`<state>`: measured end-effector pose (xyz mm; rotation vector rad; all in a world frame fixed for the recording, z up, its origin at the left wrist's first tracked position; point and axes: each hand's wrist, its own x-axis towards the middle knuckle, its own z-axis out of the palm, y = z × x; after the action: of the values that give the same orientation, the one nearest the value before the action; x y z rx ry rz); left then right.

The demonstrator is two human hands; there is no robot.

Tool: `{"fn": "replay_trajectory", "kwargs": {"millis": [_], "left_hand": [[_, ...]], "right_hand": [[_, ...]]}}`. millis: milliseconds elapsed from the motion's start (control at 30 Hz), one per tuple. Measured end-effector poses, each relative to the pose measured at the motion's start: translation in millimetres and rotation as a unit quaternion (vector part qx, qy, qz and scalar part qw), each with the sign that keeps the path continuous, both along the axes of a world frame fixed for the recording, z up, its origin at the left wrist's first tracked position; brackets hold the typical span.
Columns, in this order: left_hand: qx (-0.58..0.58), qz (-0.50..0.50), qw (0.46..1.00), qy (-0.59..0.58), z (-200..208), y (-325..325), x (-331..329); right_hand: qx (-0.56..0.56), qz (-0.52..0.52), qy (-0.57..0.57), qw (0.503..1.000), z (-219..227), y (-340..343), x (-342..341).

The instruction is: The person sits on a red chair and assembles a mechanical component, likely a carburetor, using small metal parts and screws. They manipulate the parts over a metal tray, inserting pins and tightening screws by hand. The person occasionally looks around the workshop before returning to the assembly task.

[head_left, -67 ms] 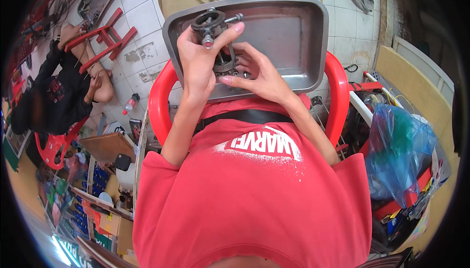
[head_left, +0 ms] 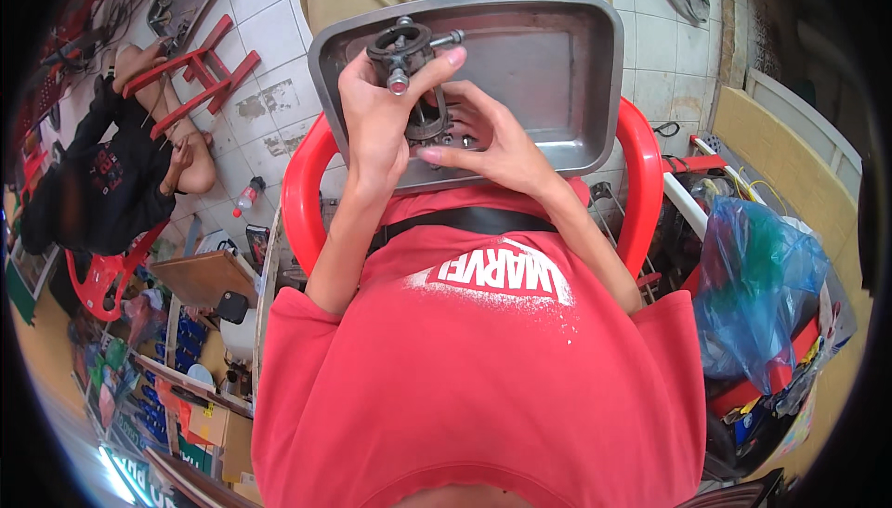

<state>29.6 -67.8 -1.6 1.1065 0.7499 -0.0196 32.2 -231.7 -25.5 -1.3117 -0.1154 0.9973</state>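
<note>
A dark metal assembly [head_left: 429,121] with a ring-shaped top and a bolt jutting out at the side is held upright over the near left part of a steel tray [head_left: 520,39]. My left hand [head_left: 372,113] is closed round its upper part, the thumb laid along the near side below the side bolt. Against its lower round end, my right hand [head_left: 502,141] is curled with thumb and fingers. Small shiny round metal pieces [head_left: 467,142] show between the right fingers. Whether they belong to the assembly I cannot tell.
The tray rests on my lap, between the arms of a red plastic chair [head_left: 641,183]. At left, a person in dark clothes [head_left: 102,160] sits near a small red stool [head_left: 200,71]. A blue plastic bag [head_left: 757,285] lies on clutter at right; a small bottle [head_left: 249,194] stands on the floor.
The top of the metal assembly has tilted slightly to the right and toward me. Both hands keep their places on it.
</note>
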Motion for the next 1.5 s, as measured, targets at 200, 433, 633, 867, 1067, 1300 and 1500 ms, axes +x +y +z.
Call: {"fn": "replay_trajectory", "kwargs": {"millis": [200,433,633,867,1067,1300,1500], "left_hand": [[-0.015,-0.027,0.999,0.010,0,7,-4],[-0.040,-0.096,0.994,0.025,10,11,2],[-0.059,-0.092,0.994,0.023,18,12,-4],[-0.035,-0.119,0.992,-0.018,20,6,-13],[-0.012,-0.173,0.981,-0.082,22,6,-30],[0.065,-0.226,0.952,-0.195,22,2,-34],[0.185,-0.250,0.910,-0.275,19,5,-29]], "right_hand": [[0.052,0.002,0.083,0.995,1,-8,10],[0.068,0.020,0.065,0.995,-4,-8,17],[0.090,0.027,0.110,0.989,0,-16,22],[0.044,0.060,0.030,0.997,17,-17,19],[-0.034,0.003,-0.029,0.999,38,-50,28],[-0.062,-0.005,-0.341,0.938,75,-44,39],[-0.101,0.005,-0.397,0.912,82,-50,32]]}}
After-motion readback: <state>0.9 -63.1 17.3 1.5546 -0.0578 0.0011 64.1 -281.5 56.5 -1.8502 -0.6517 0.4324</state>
